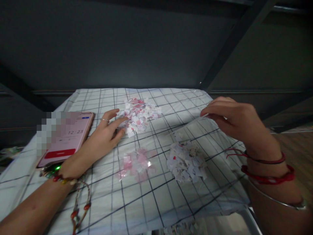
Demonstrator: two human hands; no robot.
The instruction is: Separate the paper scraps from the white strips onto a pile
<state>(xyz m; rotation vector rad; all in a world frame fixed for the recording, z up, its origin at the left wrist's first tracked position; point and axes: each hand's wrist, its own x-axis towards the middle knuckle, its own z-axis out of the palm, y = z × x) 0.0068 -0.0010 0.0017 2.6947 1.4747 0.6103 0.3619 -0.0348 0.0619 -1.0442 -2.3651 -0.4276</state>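
Thin pale strip [188,124] in R hand [230,119], fingers pinched on its end; other end low over cloth, betw. piles. L hand [107,130] fingers loosely spread, unclenched, at edge of pink/white scrap pile [140,116]; contact unclear. Bin-like container [253,220] below near edge, partly cut off, w/ paper bits [181,228]. 3 piles total, incl. shiny pink pile [138,164] & greyish-white pile [187,161]. 1 phone [73,137] by L wrist. Checked cloth [171,199], dk. wall [122,49] behind, brownish floor [295,147] at R.
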